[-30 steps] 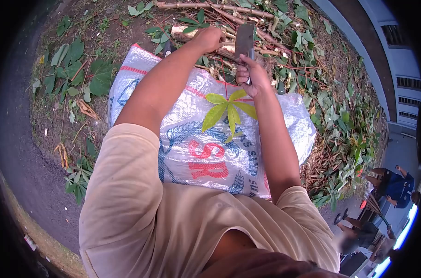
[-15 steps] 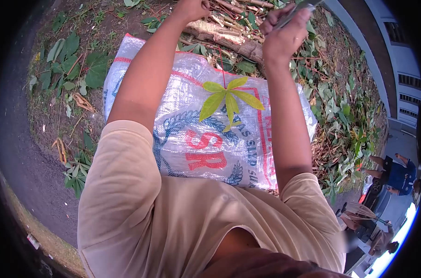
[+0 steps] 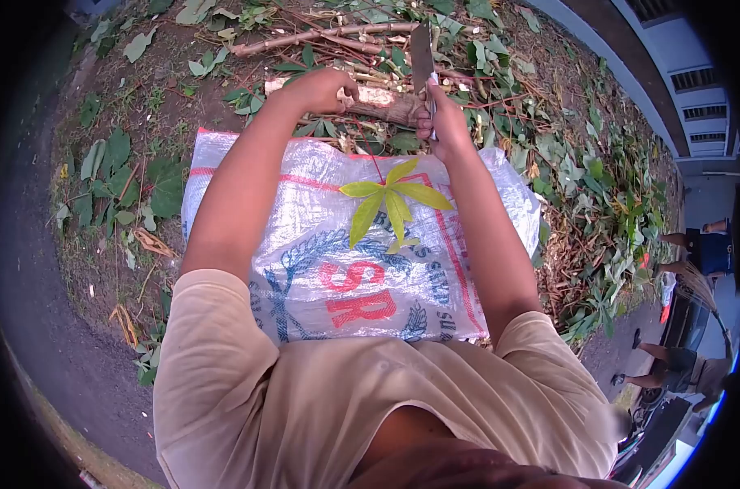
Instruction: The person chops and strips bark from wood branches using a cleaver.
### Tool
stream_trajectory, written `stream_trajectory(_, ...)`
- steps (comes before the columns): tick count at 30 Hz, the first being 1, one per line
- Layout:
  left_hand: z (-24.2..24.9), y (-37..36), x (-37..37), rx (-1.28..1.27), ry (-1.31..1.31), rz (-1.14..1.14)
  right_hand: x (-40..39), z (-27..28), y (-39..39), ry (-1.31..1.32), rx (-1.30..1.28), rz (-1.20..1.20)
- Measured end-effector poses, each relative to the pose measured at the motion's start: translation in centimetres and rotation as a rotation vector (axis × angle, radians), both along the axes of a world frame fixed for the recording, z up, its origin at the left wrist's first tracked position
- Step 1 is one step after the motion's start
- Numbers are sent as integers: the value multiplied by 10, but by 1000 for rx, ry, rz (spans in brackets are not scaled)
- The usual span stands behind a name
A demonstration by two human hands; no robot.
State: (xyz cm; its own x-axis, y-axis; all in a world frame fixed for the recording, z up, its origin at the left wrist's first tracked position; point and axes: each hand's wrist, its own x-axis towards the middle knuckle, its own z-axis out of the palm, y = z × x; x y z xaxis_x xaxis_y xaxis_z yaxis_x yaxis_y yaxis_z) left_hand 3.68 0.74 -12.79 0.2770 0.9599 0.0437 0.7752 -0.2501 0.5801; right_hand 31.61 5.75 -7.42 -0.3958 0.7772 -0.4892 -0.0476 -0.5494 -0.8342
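Observation:
My right hand is wrapped round the handle of a cleaver, whose broad grey blade points away from me. My left hand is closed, fingers curled, above the near side of a thick log with its bark partly stripped. What those fingers hold, if anything, is hidden. The log lies crosswise between the two hands, with short cut stems around it. Below, a yellow-green leaf on a thin red stalk rests on a white woven sack with red and blue print.
Long branches lie beyond the log. Cut leaves and stalks cover the ground on the right, with green leaves on the left. A pale building wall runs along the far right, where people are near a vehicle.
My right hand has come in toward the log and my left hand, and the cleaver blade now stands upright in view. The camera view has shifted, showing more ground beyond the log.

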Motion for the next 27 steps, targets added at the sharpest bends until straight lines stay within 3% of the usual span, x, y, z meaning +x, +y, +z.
stream_trajectory(1,1,-2,15,-139,82,-81,6,8,7,15,43,-8)
stream_trajectory(6,-31,1,51,-173,285,-265,44,-23,26,-37,99,-77)
stream_trajectory(9,-14,13,34,-54,72,-277,55,-39,26,-73,-7,-157)
stream_trajectory(11,16,8,21,-57,-227,-21,62,-53,36,65,-67,-185)
stream_trajectory(12,24,8,12,-71,-296,70,59,-52,37,-102,83,-198)
stream_trajectory(13,30,7,1,-73,-290,67,52,-49,37,-266,238,-200)
stream_trajectory(14,35,5,-15,-119,-320,158,42,-43,32,-73,155,-261)
stream_trajectory(16,35,-3,-35,-80,-269,302,44,-30,28,-20,169,-220)
stream_trajectory(19,10,-4,-48,-71,-153,301,35,-17,16,-18,264,-172)
stream_trajectory(21,-15,1,-49,-122,-67,302,30,-9,8,37,463,-198)
stream_trajectory(23,-32,3,-44,-250,40,230,27,-5,-3,43,504,-189)
stream_trajectory(25,-41,9,-46,-298,59,231,24,-13,-9,68,630,-68)
stream_trajectory(27,-40,11,-44,-381,12,255,16,-30,-19,-72,623,-25)
